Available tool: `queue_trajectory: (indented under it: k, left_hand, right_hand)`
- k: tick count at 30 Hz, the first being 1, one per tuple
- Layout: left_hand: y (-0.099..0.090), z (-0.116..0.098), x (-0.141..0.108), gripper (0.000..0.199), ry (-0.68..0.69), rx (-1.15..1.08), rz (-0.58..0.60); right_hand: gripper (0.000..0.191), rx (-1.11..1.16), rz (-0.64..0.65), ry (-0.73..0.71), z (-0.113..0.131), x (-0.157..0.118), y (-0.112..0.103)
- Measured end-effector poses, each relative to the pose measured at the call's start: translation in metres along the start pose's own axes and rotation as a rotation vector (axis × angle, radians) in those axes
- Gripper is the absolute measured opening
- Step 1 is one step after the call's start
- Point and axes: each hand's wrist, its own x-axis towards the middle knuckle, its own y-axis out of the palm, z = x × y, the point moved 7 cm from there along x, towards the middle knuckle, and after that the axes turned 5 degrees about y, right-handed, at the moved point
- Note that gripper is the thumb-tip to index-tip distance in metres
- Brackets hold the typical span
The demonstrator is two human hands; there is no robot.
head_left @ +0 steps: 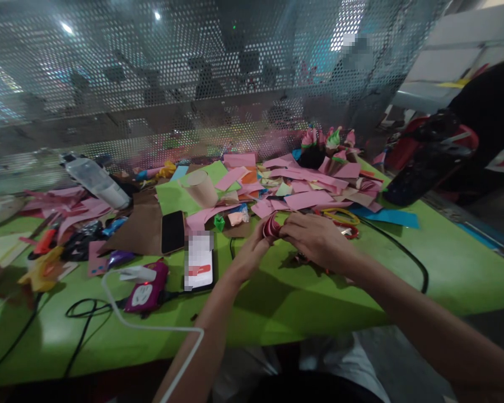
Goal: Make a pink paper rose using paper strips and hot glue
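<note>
A small round piece with pink and dark red layers (pixel 271 226) is held up over the green table (pixel 273 319). My left hand (pixel 254 249) is closed around its left side and underside. From the right, my right hand (pixel 313 238) pinches at the same piece with its fingers pressed together. Strips of pink paper (pixel 308 200) lie in a heap just beyond both hands. Beneath my right hand are some small dark scraps, partly hidden.
Two phones (pixel 173 232), a purple power bank (pixel 148 287) and cables lie left of my hands. Farther back are a paper cup (pixel 200 189), a clear bottle (pixel 96 182) and cone-shaped paper pieces (pixel 333 138). A dark bottle (pixel 422 162) stands at the right.
</note>
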Motion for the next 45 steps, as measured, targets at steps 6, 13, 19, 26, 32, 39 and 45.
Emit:
queue_trajectory:
  k: [6, 13, 19, 26, 32, 39, 45]
  left_hand:
    - [-0.001, 0.002, 0.0, 0.06, 0.012, 0.027, 0.002]
    - [-0.002, 0.007, -0.001, 0.063, 0.02, 0.039, 0.006]
    - [-0.001, 0.006, 0.0, 0.064, 0.04, 0.025, 0.021]
    - [-0.001, 0.004, -0.002, 0.064, 0.029, 0.043, 0.038]
    - [-0.001, 0.006, -0.001, 0.064, 0.041, 0.04, 0.028]
    - [-0.001, 0.001, 0.0, 0.06, 0.05, 0.05, 0.023]
    - [-0.002, 0.002, -0.001, 0.061, 0.052, 0.047, 0.008]
  right_hand:
    - [0.022, 0.094, -0.084, 0.02, -0.004, -0.004, -0.009]
    - [0.023, 0.141, -0.1, 0.015, -0.005, -0.007, -0.007]
    - [0.02, 0.144, -0.085, 0.043, -0.006, -0.007, 0.002]
    - [0.016, 0.101, -0.08, 0.044, -0.002, -0.006, 0.007]
    - [0.017, 0.106, -0.095, 0.044, -0.004, -0.007, 0.004]
    - [0.018, 0.139, -0.128, 0.026, -0.004, -0.006, -0.002]
    - [0.018, 0.119, -0.093, 0.057, -0.004, -0.007, 0.004]
